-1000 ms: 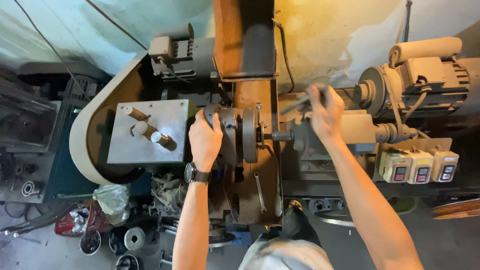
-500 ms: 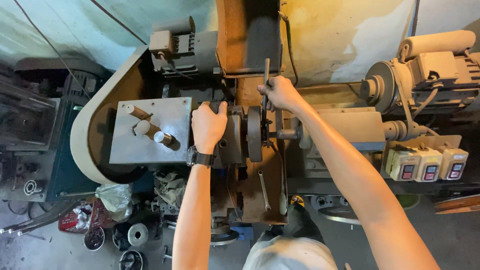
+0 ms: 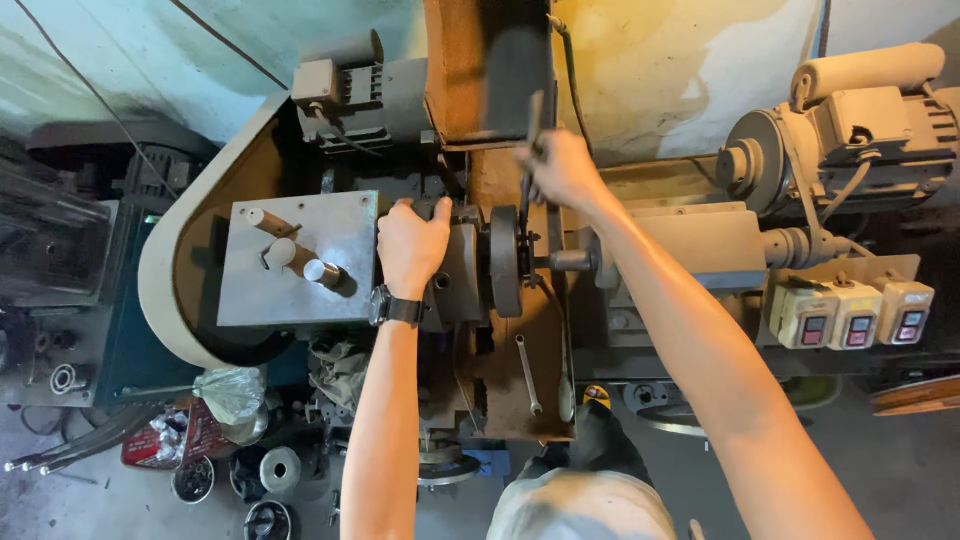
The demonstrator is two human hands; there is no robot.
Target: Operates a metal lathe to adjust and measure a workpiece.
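Hands work on an old machine seen from above, in the middle of the frame. The left hand [image 3: 412,245], with a dark wristwatch [image 3: 396,308] on the wrist, lies on the grey machine block [image 3: 462,272] at the centre, its fingers curled over the upper edge and grasping it. Just to the right of this block stands a round metal disc [image 3: 504,262], seen edge-on. The right hand [image 3: 562,168] is a little higher, upper centre of the frame, with fingers clenched around a thin dark lever [image 3: 530,140] that rises almost upright above the disc. Left of the centre is a flat grey plate [image 3: 345,225] with short pegs on it, inside a curved pale belt guard [image 3: 160,260]. At the right side sits an electric motor [image 3: 860,120], and under it a row of three switch boxes [image 3: 855,315]. At the lower left of the frame small metal parts and a plastic bag [image 3: 230,392] lie on the floor.
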